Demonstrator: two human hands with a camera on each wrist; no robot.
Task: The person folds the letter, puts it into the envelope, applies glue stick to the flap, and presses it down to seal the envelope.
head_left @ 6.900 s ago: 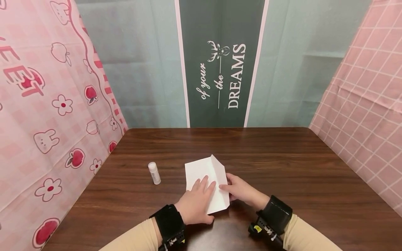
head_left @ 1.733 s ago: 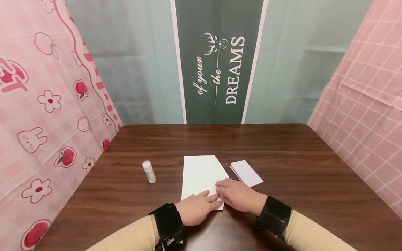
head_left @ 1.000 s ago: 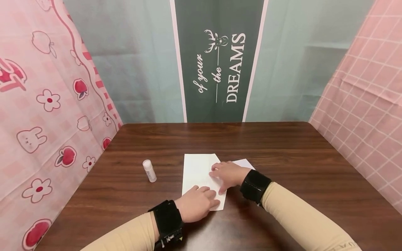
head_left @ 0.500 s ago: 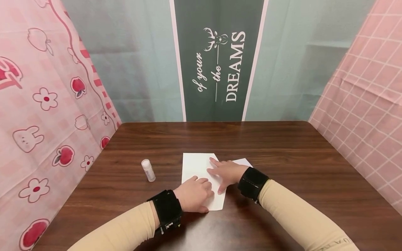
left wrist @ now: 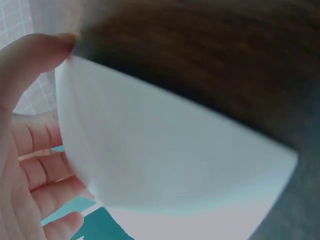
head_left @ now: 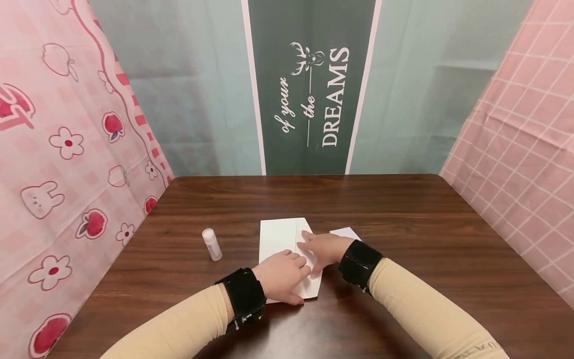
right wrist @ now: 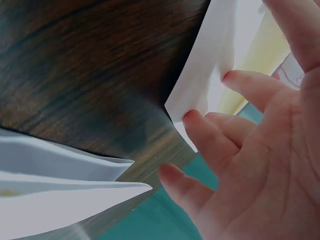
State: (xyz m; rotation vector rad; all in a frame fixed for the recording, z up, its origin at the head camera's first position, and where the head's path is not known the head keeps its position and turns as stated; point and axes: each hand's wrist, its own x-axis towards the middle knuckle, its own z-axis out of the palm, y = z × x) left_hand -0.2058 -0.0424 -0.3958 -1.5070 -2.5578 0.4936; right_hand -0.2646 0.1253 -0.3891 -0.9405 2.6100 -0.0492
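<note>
Nearest are two cream sleeves, reaching in from either side to black wrist straps. The left hand rests on a white folded sheet of paper, its fingers loosely bent and its thumb at the near edge; the left wrist view shows thumb and fingers apart, clamped on nothing. The right hand spreads its fingers over the right-hand part of the sheet, fingertips touching it, with nothing gripped. The hands are close together—whether they touch is unclear.

The sheet lies on the dark wood-grain table beneath both hands, a crease running along it and its right corners cut at a slant. Left of it, well apart, a white glue stick with print too small to read lies on the table. Just beyond the right wrist, partly hidden by it, is a smaller folded paper; in the right wrist view its layers stand apart.

Behind the table hangs a grey-green cloth, its dark middle band lettered "of your the DREAMS" beside a stag's head. Pink cloths flank it—fruit and rabbits on the left cloth, white grid lines on the right cloth.
</note>
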